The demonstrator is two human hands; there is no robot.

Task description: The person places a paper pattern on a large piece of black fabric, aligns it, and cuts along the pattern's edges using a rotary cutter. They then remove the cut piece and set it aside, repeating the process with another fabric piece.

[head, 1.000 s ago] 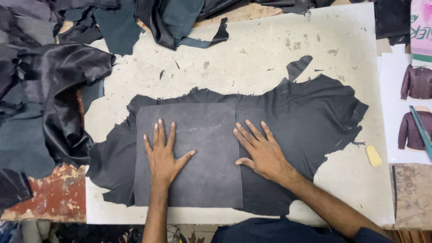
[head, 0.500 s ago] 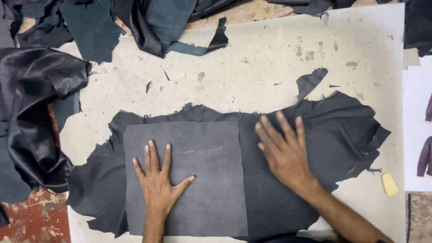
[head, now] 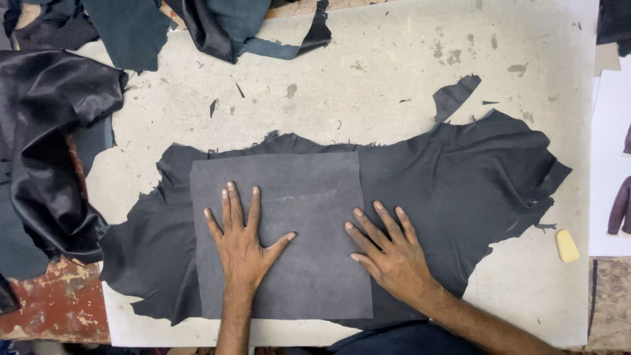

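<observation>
Closest to the camera, the person's left hand (head: pixel 244 246) lies flat with fingers spread wide on a grey rectangular pattern piece (head: pixel 282 233), palm down, not gripping anything, just pressing. The right hand (head: pixel 389 253) is right next to it, also open and flat, fingers fanned out. Its fingertips sit around the pattern's right edge, with the rest of the hand on the black leather hide (head: pixel 420 190) underneath.

The grey piece sits on the left-middle part of that hide, with its top edge close to the hide's ragged upper edge. The hide itself is spread flat over a worn, whitish table (head: pixel 368 72), running from the lower left out to a jagged right end.

Off to the right, near the hide's tip, there's a small yellow chalk-like piece (head: pixel 567 246) lying on the table, not touching the leather. Beside that, a white sheet with a jacket picture (head: pixel 618 207) pokes in from the edge.

On the left, a shiny black leather bundle (head: pixel 56 138) is heaped up. Further back along the top edge, more dark leather scraps (head: pixel 223 26) hang onto the table.
</observation>
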